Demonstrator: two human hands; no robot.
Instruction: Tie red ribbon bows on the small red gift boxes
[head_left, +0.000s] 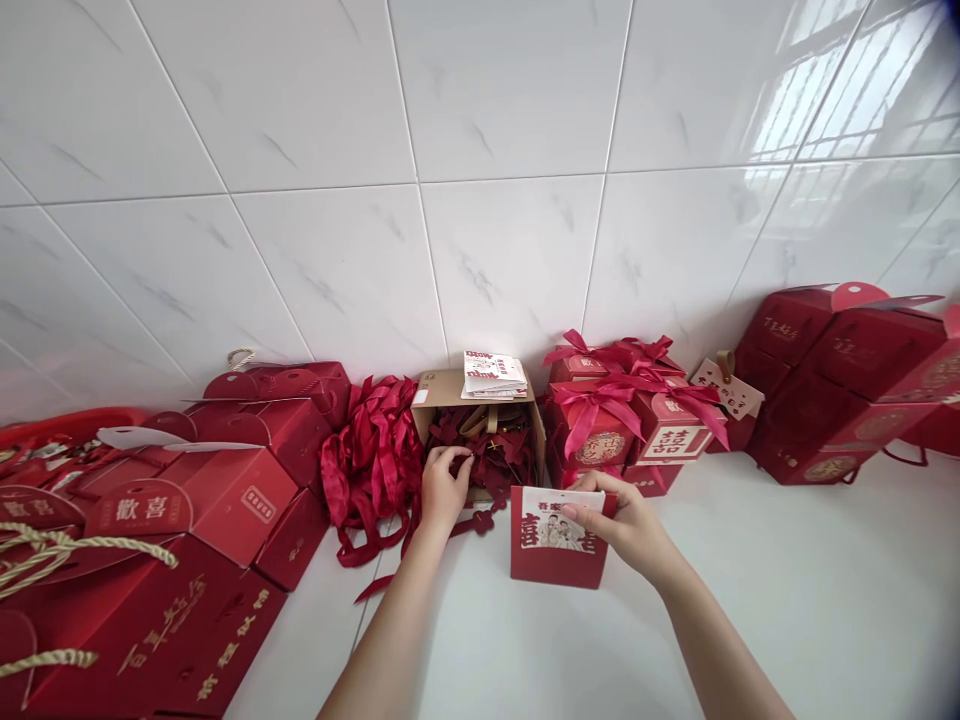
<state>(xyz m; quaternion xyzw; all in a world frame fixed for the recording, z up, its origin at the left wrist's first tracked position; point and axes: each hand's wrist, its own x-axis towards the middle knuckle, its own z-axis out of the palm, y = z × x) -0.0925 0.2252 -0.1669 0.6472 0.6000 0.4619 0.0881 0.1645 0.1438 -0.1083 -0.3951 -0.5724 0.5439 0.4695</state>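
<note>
My right hand [622, 525] grips the top edge of a small red gift box [556, 570], thumb in front. Under the thumb, a white card [551, 530] with red characters and a drawn group of figures lies against the box's front. At the mouth of a cardboard box [426, 400], my left hand [445, 488] has thumb and forefinger pinched together. What they hold, if anything, is too small to make out. Dark red cut-out pieces [514, 450] fill the cardboard box, and some spill over its front edge.
White cards [493, 374] lie stacked on the cardboard box. Red ribbons [375, 450] are heaped left of it. Ribbon-tied red boxes [596, 430] stand right of it. More red boxes [832, 390] are stacked far right, and rope-handled ones [187, 500] at left. A tiled wall [510, 250] rises behind.
</note>
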